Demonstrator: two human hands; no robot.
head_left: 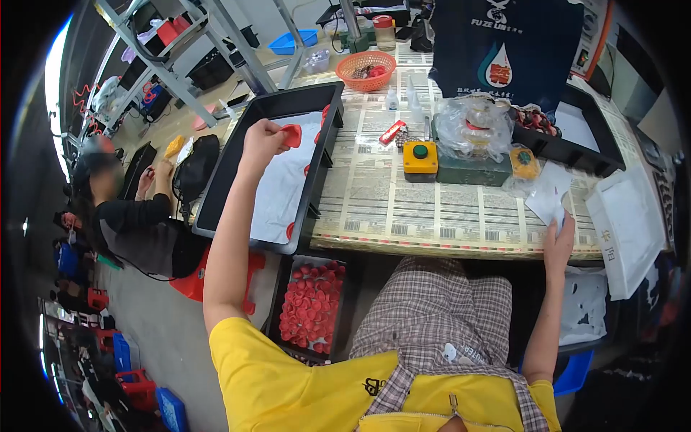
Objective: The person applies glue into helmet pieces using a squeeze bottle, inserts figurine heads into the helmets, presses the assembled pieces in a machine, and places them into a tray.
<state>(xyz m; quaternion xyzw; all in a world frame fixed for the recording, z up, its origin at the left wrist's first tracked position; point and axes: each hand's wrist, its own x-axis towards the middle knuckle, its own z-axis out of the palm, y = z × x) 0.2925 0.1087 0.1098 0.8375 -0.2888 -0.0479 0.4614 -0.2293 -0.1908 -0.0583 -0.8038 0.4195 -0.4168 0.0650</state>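
At 11 o'clock, a small, curved, bright red piece [291, 135] is being held above a black tray [317, 93] by the left hand [266, 142], its thumb and fingers being clamped on it, while at 3 o'clock a white sheet [545, 196] is being touched along its near edge by the right hand [559, 236], whose finger closure cannot be told. In the tray, a white liner [277, 201] is being bordered by at least 3 red pieces [307, 170]; at 7 o'clock, many cupped red pieces [309, 306] are being contained by a black bin [274, 317], and at 12 o'clock small items by an orange basket [367, 84].
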